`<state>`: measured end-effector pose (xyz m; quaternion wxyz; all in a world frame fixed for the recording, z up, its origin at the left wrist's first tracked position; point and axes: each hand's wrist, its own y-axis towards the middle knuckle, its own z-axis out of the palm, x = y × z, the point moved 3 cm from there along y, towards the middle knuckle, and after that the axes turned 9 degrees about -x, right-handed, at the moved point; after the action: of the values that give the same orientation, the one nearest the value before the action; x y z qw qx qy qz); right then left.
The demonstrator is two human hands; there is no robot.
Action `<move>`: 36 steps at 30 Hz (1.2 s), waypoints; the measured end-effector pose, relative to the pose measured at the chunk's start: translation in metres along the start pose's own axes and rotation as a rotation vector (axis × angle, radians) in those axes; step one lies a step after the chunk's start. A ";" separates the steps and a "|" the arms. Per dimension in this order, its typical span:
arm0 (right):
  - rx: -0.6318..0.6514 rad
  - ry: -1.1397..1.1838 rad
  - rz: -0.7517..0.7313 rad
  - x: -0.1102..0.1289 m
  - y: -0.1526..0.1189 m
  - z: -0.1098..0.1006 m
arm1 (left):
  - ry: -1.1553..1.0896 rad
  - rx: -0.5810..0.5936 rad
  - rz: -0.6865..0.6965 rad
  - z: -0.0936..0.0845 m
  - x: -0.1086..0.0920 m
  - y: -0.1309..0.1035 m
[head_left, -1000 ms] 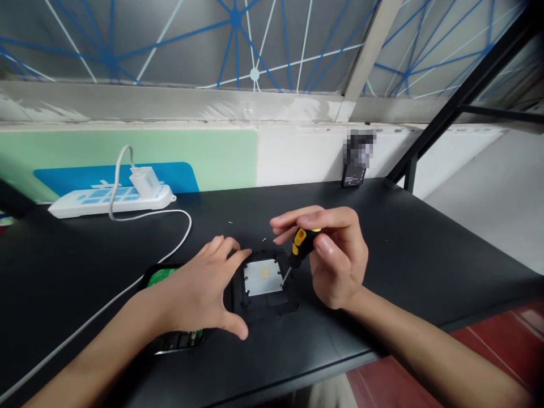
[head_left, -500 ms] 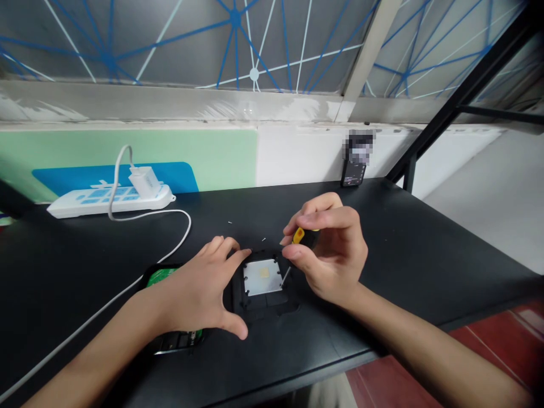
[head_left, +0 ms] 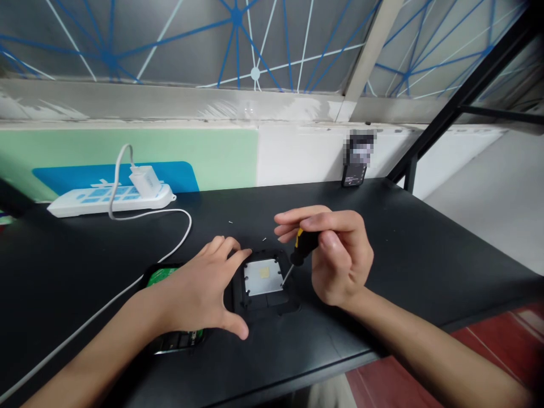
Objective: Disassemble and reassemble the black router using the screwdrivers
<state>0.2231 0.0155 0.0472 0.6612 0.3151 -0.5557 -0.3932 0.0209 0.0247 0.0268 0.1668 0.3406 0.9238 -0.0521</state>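
Observation:
My right hand (head_left: 340, 252) holds a black and yellow screwdriver (head_left: 304, 245), tilted, between thumb and fingers. Its thin shaft runs down to the right edge of a silvery metal plate (head_left: 257, 280), where several dark screw points show along the rim. The plate sits in a black plastic housing (head_left: 267, 309) on the dark table. Thumb and fingers spread, my left hand (head_left: 208, 289) lies over the housing's left side, fingertips at its upper edge. Partly hidden beneath my left hand and wrist is a black casing with a green circuit board (head_left: 164, 274).
Two tiny screws (head_left: 264, 239) lie on the black table (head_left: 425, 243) beyond the housing. A white power strip (head_left: 106, 201) with a plugged-in charger (head_left: 145, 181) stands at the back left; its white cable (head_left: 187, 232) crosses the table. A phone (head_left: 355, 170) leans against the back wall.
My right hand has shifted slightly right and changed its grip on the screwdriver; thumb drawn back, other fingers straighter. More of the handle shows now. My left hand has stayed put.

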 end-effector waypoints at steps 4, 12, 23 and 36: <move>0.011 -0.121 -0.097 -0.004 0.002 -0.005 | -0.017 -0.016 0.010 0.000 0.000 0.000; -0.024 -0.274 -0.144 -0.002 0.003 -0.005 | -0.009 -0.002 0.013 -0.002 -0.002 0.000; -0.008 -0.097 -0.028 -0.002 0.000 -0.001 | 0.011 0.003 0.018 0.000 0.000 0.001; -0.030 -0.242 -0.060 -0.001 0.001 -0.002 | -0.020 -0.017 0.015 -0.001 -0.001 0.001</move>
<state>0.2251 0.0172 0.0472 0.5819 0.2718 -0.6160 -0.4561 0.0220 0.0252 0.0281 0.1790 0.3457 0.9199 -0.0463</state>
